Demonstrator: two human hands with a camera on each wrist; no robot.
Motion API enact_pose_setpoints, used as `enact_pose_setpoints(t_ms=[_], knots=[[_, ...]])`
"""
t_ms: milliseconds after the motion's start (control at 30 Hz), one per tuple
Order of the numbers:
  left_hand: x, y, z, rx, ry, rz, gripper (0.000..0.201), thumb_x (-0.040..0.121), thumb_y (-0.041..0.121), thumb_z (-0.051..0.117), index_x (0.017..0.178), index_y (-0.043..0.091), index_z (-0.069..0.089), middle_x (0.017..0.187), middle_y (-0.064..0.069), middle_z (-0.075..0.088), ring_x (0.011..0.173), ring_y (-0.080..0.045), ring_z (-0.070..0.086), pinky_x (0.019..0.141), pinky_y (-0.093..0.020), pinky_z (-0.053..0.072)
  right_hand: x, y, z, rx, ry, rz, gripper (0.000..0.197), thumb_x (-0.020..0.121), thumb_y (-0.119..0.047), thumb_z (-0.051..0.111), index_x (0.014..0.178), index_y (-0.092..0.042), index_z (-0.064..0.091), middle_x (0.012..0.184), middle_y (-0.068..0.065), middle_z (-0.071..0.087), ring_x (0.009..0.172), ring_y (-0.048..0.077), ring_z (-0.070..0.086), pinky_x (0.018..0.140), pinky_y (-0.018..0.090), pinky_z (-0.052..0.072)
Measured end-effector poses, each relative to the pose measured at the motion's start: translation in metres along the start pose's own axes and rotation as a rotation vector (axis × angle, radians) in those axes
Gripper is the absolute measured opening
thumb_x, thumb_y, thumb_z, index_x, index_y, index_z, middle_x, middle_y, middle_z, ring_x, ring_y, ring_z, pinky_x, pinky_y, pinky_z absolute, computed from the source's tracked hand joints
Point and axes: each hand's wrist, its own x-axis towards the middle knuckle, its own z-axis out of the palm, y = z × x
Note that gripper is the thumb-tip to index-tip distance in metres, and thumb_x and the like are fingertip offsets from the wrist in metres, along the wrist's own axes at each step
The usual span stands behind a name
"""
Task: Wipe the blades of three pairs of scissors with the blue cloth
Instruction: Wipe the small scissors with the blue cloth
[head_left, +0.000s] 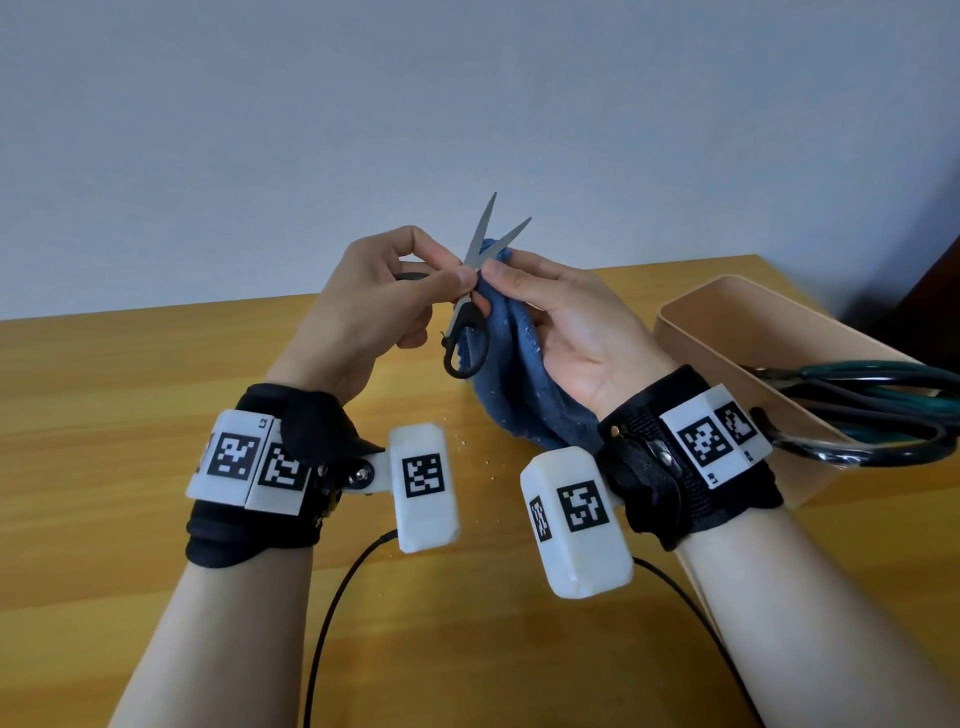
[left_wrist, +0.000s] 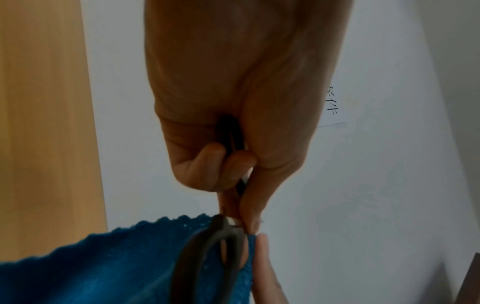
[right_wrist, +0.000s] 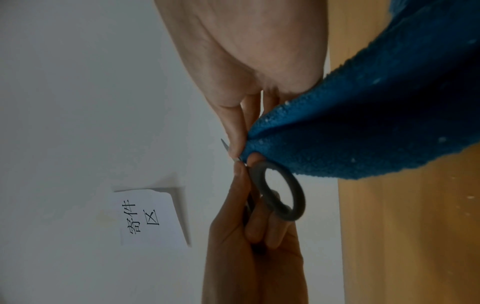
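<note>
Small black-handled scissors (head_left: 482, 231) stand upright above the table, their two blades spread in a V. My left hand (head_left: 453, 270) pinches them near the pivot, with one handle loop inside its curled fingers (left_wrist: 223, 164). The other loop (head_left: 467, 343) hangs free. My right hand (head_left: 501, 262) holds the blue cloth (head_left: 519, 384) and pinches a fold of it at the base of the blades. The cloth hangs down over my right palm. In the right wrist view, the cloth (right_wrist: 363, 123) sits beside the free loop (right_wrist: 293, 191).
A beige open box (head_left: 701, 312) stands on the wooden table (head_left: 130, 415) at the right. Green-handled scissors (head_left: 857, 379) and another dark-handled pair (head_left: 857, 452) stick out of it. Black cables (head_left: 332, 613) run below my wrists. A paper sign (right_wrist: 150, 218) hangs on the wall.
</note>
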Motion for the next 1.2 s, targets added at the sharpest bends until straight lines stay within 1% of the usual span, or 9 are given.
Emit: enact_pose_setpoints(t_ms=[167,267,333,533,667,833,967,1100,1200], knots=[[0.0007,-0.0008,-0.0016,0.001,0.024,-0.001,0.014,0.094,0.012,0.069,0.087,0.006,0.057,0.062,0.001,0.067,0.047,-0.013,0.028,0.045,-0.022,0.03,-0.0014,-0.005,-0.0001,-0.019,0.036,0.049,0.019,0.093,-0.001,0.055,0.105,-0.001,0.07,0.089,0.016,0.07,0.072,0.022,0.068,0.055,0.031,0.057],[0.0016,-0.0025,-0.0042,0.01,0.025,-0.005,0.014,0.094,0.012,0.07,0.088,0.005,0.058,0.056,0.005,0.059,0.047,-0.012,0.029,0.046,-0.023,0.029,-0.0006,-0.0026,0.0001,-0.049,0.003,0.06,0.033,0.093,0.005,0.053,0.122,-0.002,0.066,0.101,0.018,0.068,0.084,0.021,0.068,0.061,0.031,0.058],[0.0013,-0.0031,-0.0049,0.012,0.017,-0.003,0.014,0.094,0.012,0.07,0.089,0.005,0.059,0.054,0.007,0.054,0.047,-0.013,0.029,0.046,-0.023,0.028,0.0004,-0.0009,-0.0008,-0.042,-0.009,0.066,0.033,0.093,0.003,0.056,0.124,-0.002,0.065,0.102,0.017,0.068,0.087,0.021,0.068,0.063,0.031,0.059],[-0.0016,-0.0002,-0.0023,0.042,-0.043,0.026,0.014,0.095,0.013,0.069,0.088,0.005,0.059,0.07,-0.011,0.064,0.049,-0.015,0.029,0.048,-0.025,0.029,0.0005,0.0002,-0.0002,-0.058,-0.008,0.048,0.011,0.093,-0.006,0.063,0.102,-0.005,0.069,0.086,0.009,0.072,0.078,0.018,0.071,0.07,0.03,0.059],[-0.0011,0.0019,-0.002,0.045,-0.042,0.037,0.01,0.094,0.013,0.069,0.092,0.009,0.061,0.067,0.0,0.067,0.049,-0.013,0.032,0.047,-0.022,0.031,0.0002,-0.0004,0.0015,-0.066,0.038,-0.001,0.008,0.092,-0.007,0.065,0.097,-0.005,0.07,0.083,0.01,0.072,0.074,0.021,0.07,0.07,0.033,0.06],[-0.0034,0.0029,-0.0015,0.09,-0.061,0.033,0.003,0.095,0.013,0.067,0.097,0.011,0.066,0.084,-0.011,0.077,0.052,-0.012,0.034,0.047,-0.02,0.033,0.0018,-0.005,-0.0019,-0.033,0.148,-0.037,0.012,0.091,-0.011,0.068,0.099,-0.002,0.068,0.098,0.025,0.069,0.082,0.034,0.069,0.071,0.045,0.062],[-0.0036,0.0043,0.0005,0.086,-0.054,0.036,0.002,0.096,0.014,0.066,0.095,0.012,0.068,0.086,-0.011,0.077,0.049,-0.01,0.035,0.048,-0.02,0.033,0.0012,-0.0056,0.0012,0.011,0.187,-0.054,0.01,0.093,-0.013,0.067,0.096,-0.004,0.068,0.087,0.018,0.069,0.072,0.029,0.069,0.062,0.04,0.059],[-0.0028,0.0029,-0.0017,0.106,-0.053,0.041,0.004,0.096,0.015,0.066,0.098,0.011,0.067,0.087,-0.008,0.078,0.052,-0.011,0.037,0.049,-0.021,0.035,-0.0004,-0.0044,0.0065,0.031,0.23,-0.074,0.009,0.094,-0.015,0.066,0.09,-0.007,0.068,0.079,0.013,0.069,0.07,0.028,0.069,0.067,0.043,0.062],[-0.0015,-0.0005,-0.0046,0.105,-0.006,0.055,0.008,0.095,0.015,0.068,0.1,0.009,0.07,0.084,0.004,0.075,0.054,-0.012,0.038,0.051,-0.021,0.039,0.0014,-0.006,0.003,0.111,0.278,-0.086,0.006,0.093,-0.014,0.068,0.089,-0.009,0.066,0.085,0.011,0.067,0.084,0.03,0.068,0.08,0.046,0.061]])
